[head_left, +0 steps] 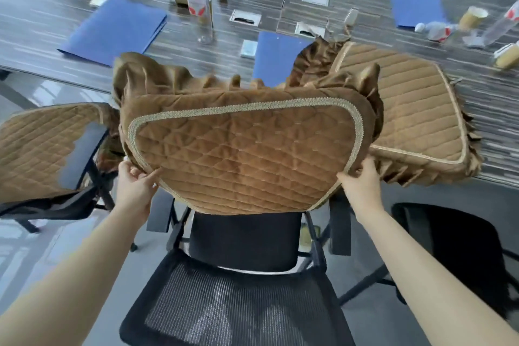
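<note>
Two bare hands hold one thing between them. The left hand (134, 180) pinches the near left corner of a brown quilted fabric seat cover with beige braided trim (244, 149), its thumb and curled fingers closed on the edge. The right hand (362, 180) grips the near right corner in the same way, with the thumb on the quilted face and the fingers tucked behind. Both forearms reach forward from the bottom of the view.

The cover is stretched between the two grips and held in the air, quilted face toward the camera. Its shiny brown ruffled skirt is bunched up along the far edge. It hangs over a black mesh office chair with a dark padded seat (238, 306). The cover's lower edge hides the front of the seat, and the mesh backrest lies nearest the camera.

To the left stands a second black chair wearing a matching brown quilted cover (36, 149). To the right, another brown quilted cover with beige piping (404, 109) lies flat on the long dark striped wooden table (42, 22), its ruffle hanging over the near edge.

Farther out on the table lie several blue folders; one (118, 28) is to the left and one (276, 56) is partly hidden behind the held cover. A clear plastic water bottle with a red label (199, 5) stands near the middle. A tan paper cup (473, 18) and a tipped bottle (435, 29) sit at the right end.
</note>
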Available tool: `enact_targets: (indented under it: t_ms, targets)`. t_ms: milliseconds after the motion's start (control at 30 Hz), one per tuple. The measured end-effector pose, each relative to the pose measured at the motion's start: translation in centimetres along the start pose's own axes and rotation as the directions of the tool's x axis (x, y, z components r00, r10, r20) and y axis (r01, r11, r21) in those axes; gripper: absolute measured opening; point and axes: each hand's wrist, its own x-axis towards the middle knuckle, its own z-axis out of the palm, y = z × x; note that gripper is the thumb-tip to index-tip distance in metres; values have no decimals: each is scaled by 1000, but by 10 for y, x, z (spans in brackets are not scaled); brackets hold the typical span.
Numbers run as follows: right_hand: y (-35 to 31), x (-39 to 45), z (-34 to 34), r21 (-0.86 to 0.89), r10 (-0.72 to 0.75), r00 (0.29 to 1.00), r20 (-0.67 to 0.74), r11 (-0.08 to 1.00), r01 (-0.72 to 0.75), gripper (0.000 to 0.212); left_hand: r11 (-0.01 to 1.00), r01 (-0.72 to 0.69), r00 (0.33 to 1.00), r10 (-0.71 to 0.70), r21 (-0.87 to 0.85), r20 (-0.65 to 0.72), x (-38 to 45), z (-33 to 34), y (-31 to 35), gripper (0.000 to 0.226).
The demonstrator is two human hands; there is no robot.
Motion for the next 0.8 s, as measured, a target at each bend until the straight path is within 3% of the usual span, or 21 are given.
enact_targets:
  t_ms: [200, 333, 467, 567, 800]
  targets:
    - [93, -1, 44, -83, 170, 985, -31, 982, -172, 34, 941, 129, 988, -96, 314, -120, 42, 5, -77, 36]
    - [134, -12, 54, -146, 253, 966, -56, 955, -259, 32, 899, 220, 968, -152, 379, -200, 36, 6, -121, 38]
    - [158, -12, 61, -358, 182, 981, -66, 914, -193, 27, 834, 266, 963, -202, 483, -181, 32, 9, -152, 42]
    - [170, -3, 68, -509, 170, 985, -41, 844, -167, 11, 763, 250, 968, -190, 596, -163, 36, 13, -174, 45]
    - [189, 32, 95, -826, 79, 995, 63, 564, 7, 17, 627, 230, 972, -186, 745, -143, 64, 39, -214, 52]
